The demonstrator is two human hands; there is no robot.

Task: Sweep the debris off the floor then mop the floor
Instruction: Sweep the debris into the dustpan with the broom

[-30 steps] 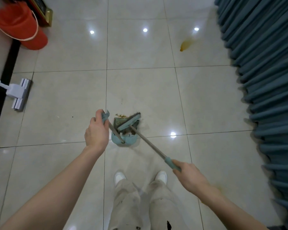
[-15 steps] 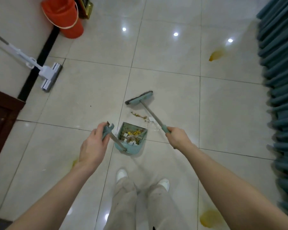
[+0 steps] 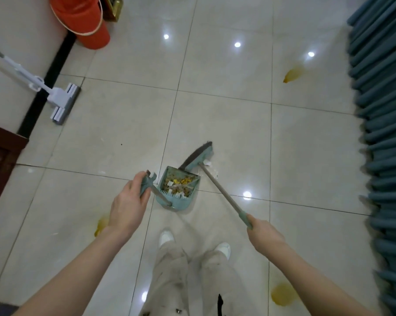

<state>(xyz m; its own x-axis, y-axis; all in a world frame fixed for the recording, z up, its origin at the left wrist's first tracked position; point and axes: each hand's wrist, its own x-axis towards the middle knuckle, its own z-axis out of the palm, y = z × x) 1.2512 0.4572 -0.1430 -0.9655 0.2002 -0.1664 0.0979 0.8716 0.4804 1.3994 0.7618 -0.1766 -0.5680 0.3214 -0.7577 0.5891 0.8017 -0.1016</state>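
My left hand (image 3: pixel 128 205) grips the teal handle of the dustpan (image 3: pixel 181 202), which stands on the pale tiled floor (image 3: pixel 238 124) and holds yellow and white debris (image 3: pixel 180 184). My right hand (image 3: pixel 264 237) grips the teal end of the broom handle. The broom head (image 3: pixel 198 157) lies at the dustpan's open far edge, with a few clear and white scraps (image 3: pixel 212 171) on the floor beside it. Yellow spills mark the floor at the far right (image 3: pixel 292 75), near left (image 3: pixel 101 225) and near right (image 3: pixel 282 297).
A white flat mop (image 3: pixel 61 103) leans against the left wall, an orange bucket (image 3: pixel 83 19) stands beyond it. A dark wooden door (image 3: pixel 1 160) is at the left edge. Teal pleated curtains (image 3: pixel 384 133) hang along the right. My white shoes (image 3: pixel 167 238) stand just behind the dustpan.
The broom head has come back from the far tile to the dustpan's mouth. The loose debris that lay in front of the pan is no longer seen there. The view shifted slightly.
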